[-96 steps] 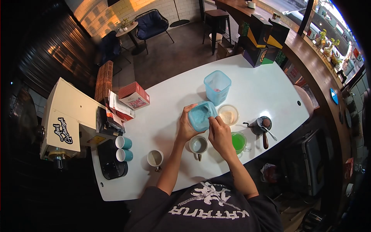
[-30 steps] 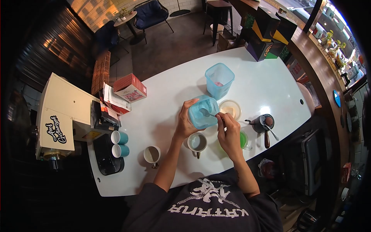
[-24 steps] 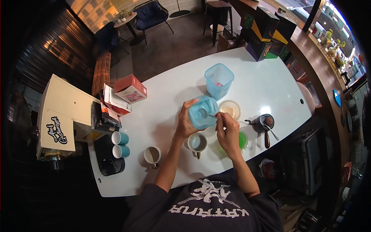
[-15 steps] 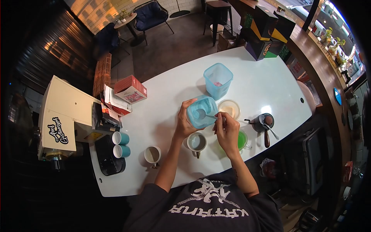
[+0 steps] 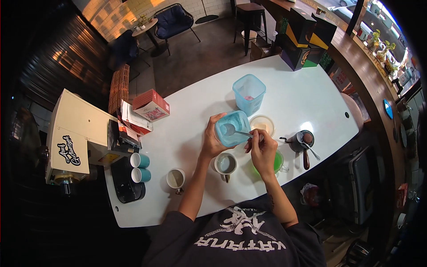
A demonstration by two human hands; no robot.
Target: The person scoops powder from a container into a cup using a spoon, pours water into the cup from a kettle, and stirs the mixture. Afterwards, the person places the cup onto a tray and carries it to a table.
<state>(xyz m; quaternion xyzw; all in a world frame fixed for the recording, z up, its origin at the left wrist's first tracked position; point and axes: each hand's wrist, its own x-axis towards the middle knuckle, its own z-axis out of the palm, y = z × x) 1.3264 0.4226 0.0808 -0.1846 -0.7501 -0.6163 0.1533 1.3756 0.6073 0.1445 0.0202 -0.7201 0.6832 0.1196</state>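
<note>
My left hand (image 5: pixel 212 141) is wrapped round a translucent blue square tub (image 5: pixel 240 116), tipped so its inside faces me. Inside it lies pale stuff that looks like powder. Between the fingertips of my right hand (image 5: pixel 264 153) is the handle of a metal spoon (image 5: pixel 242 133), its bowl in the tub. Below the tub stands a mug (image 5: pixel 226 164) with a greyish inside. A glass cup of green liquid (image 5: pixel 279 161) sits partly hidden under my right forearm and hand. Beyond my right hand is a round dish with cream-coloured contents (image 5: pixel 263 125).
A taller blue container (image 5: pixel 249 98) with something pink inside stands behind the tub. Another mug (image 5: pixel 175 178) is at left, near two stacked teal cups (image 5: pixel 140 167) and a grinder-like machine (image 5: pixel 69 138). At right lies a wooden-handled portafilter (image 5: pixel 306 158) with a spoon.
The spoon has shifted slightly left in the tub, and more of its handle shows. Both hands keep their grips; the view has moved a little.
</note>
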